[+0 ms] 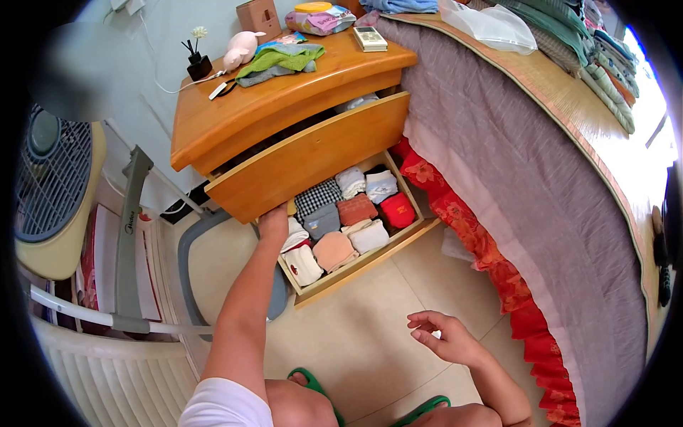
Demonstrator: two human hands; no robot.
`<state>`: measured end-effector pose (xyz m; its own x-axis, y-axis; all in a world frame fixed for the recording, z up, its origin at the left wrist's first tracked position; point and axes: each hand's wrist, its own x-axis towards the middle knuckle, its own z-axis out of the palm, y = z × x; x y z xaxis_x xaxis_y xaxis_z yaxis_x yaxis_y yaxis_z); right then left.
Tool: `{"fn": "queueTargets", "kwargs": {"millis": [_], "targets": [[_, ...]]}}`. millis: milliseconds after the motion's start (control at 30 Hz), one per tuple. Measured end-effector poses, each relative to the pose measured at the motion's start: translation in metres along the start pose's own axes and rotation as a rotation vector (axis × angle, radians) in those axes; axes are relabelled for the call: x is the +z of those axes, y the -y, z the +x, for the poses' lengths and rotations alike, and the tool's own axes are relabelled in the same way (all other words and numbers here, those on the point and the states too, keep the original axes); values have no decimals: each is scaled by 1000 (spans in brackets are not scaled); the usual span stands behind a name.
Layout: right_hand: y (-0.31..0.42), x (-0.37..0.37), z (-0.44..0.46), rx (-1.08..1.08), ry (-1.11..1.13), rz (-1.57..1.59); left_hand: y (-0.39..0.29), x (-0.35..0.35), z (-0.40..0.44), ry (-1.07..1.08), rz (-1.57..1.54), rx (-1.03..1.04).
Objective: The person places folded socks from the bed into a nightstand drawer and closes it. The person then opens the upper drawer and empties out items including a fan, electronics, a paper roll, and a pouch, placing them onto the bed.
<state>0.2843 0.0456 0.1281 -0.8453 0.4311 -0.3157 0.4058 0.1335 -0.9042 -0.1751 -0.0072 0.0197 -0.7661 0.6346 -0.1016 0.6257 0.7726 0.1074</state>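
My left hand (pixel 274 223) reaches to the left side of the pulled-out lower drawer (pixel 341 274), close under the upper drawer front (pixel 320 153). Its fingers are hidden, so I cannot tell whether it holds anything. Just beside it lie a white folded garment (pixel 295 233) and a bit of yellow cloth (pixel 291 207). Folded clothes fill the drawer: a black-and-white checked piece (pixel 318 198), a grey one (pixel 322 221), a peach one (pixel 334 251) and a red one (pixel 398 211), among several others. My right hand (pixel 447 340) hovers above the floor, empty, with fingers loosely curled and apart.
The upper drawer stands partly out of the wooden cabinet (pixel 213 121). On top lie a green-grey cloth (pixel 281 64) and a pink plush toy (pixel 242 50). A bed (pixel 512 149) with a red ruffle borders the right. A fan (pixel 53 192) and grey-framed stand (pixel 131 242) are left.
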Motion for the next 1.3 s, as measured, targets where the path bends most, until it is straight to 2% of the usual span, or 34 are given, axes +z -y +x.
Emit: {"fn": "queueTargets", "kwargs": {"millis": [67, 200, 400, 467, 600, 633, 667, 733, 767, 800, 867, 933, 1000, 1067, 1100, 1133, 1200, 1300], "targets": [[0, -3, -2, 7, -15, -3, 6, 10, -2, -204, 118, 163], [-4, -4, -4, 16, -48, 27, 14, 8, -11, -120, 76, 240], [-3, -4, 1, -20, -21, 22, -1, 9, -40, -119, -24, 182], [-3, -4, 2, -33, -21, 31, 2, 27, -49, -160, 122, 313], [-2, -7, 2, -60, -17, 40, -12, 21, -46, -64, 96, 222], [0, -10, -1, -60, -37, 36, -14, 25, -46, -110, 68, 233], [3, -14, -4, -64, -50, 28, -17, 28, -49, -120, 61, 255], [7, -23, -10, -67, -92, 20, -27, 26, -65, -229, 99, 461], [9, -28, -14, -87, -127, 27, -34, 24, -71, -206, 89, 573], [11, -33, -17, -106, -161, 35, -39, 30, -73, -212, 83, 597], [17, -44, -24, -106, -221, -8, -42, 44, -72, 3, 134, 677], [21, -52, -32, -104, -285, -57, -40, 51, -64, -45, 65, 689], [25, -61, -51, -212, -354, -133, -34, 63, -56, -164, 64, 775], [43, -73, -82, -222, -379, -134, -35, 65, -55, -267, -74, 862], [44, -79, -97, -329, -446, -195, -46, 50, -65, -246, -62, 833], [46, -88, -115, -297, -520, -230, -57, 43, -71, -219, -63, 780], [52, -107, -150, -609, -772, -455, -94, 14, -92, -98, -82, 679], [70, -134, -205, -597, -1071, -499, -139, -13, -108, -191, -138, 924]]}}
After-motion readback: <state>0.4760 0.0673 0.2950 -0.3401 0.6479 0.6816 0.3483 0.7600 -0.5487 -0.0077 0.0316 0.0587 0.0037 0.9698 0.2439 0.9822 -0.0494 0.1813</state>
